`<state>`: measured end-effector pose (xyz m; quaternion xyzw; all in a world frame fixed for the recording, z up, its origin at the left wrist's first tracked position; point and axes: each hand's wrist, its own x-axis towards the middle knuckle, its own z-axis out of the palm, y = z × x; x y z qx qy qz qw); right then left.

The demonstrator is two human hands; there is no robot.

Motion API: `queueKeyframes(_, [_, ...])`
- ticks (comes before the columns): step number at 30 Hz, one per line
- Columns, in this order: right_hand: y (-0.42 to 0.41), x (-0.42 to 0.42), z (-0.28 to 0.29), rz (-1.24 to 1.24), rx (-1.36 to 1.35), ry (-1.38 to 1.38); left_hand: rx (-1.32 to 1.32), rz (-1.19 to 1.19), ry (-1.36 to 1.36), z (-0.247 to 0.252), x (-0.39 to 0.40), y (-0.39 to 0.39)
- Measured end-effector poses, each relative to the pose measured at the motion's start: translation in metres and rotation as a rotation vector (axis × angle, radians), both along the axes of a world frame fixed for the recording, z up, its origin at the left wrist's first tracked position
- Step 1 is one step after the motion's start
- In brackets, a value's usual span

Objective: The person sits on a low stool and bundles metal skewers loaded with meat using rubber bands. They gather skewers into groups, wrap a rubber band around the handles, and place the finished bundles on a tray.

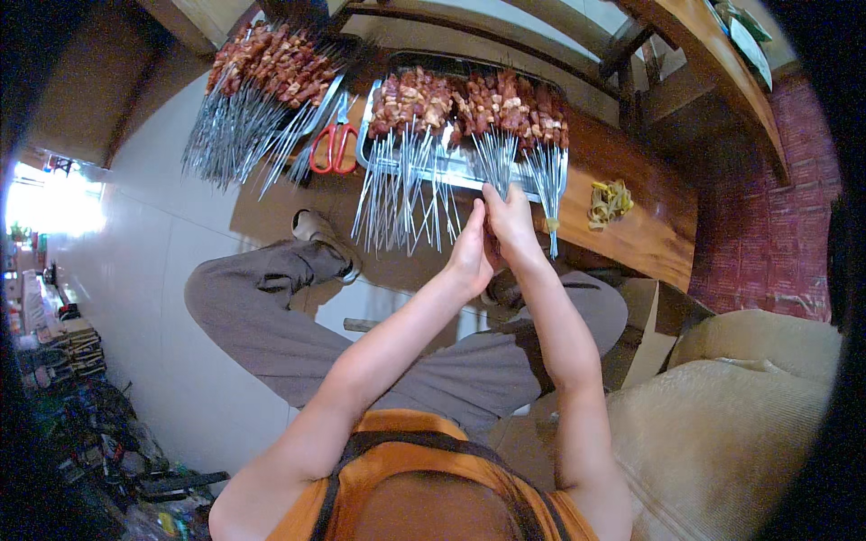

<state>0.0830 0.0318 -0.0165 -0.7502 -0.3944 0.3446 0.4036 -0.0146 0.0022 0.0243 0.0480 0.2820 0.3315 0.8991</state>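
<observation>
Both my hands meet at the lower ends of a bundle of metal skewers (497, 154) threaded with raw meat (500, 105). My right hand (511, 220) closes around the skewer ends, while my left hand (472, 250) lies against it with straightened fingers; whether it grips any skewer is hidden. Beneath the meat is a metal tray (467, 172). Loose skewered meat (413, 101) lies on its left part. At its right, another bundle (551, 196) has a yellowish band around its ends. A larger heap of meat skewers (270, 67) rests farther left.
Red-handled scissors (333, 149) lie between the two groups of skewers. Yellowish bands (610, 203) are piled on the wooden surface (649, 230) at right. Wooden rails (473, 30) run behind the tray. A cardboard box (643, 331) and a large tan sack (731, 419) are at lower right.
</observation>
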Motion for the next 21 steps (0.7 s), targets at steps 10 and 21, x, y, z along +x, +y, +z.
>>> queueKeyframes(10, [-0.029, -0.002, 0.066, 0.248, -0.185, -0.615, -0.047, 0.059, 0.181, 0.008, 0.015, 0.004])
queueKeyframes(21, [-0.051, 0.134, 0.082, -0.09, 0.159, -0.694, 0.215, -0.054, 0.369, -0.012, 0.039, 0.015])
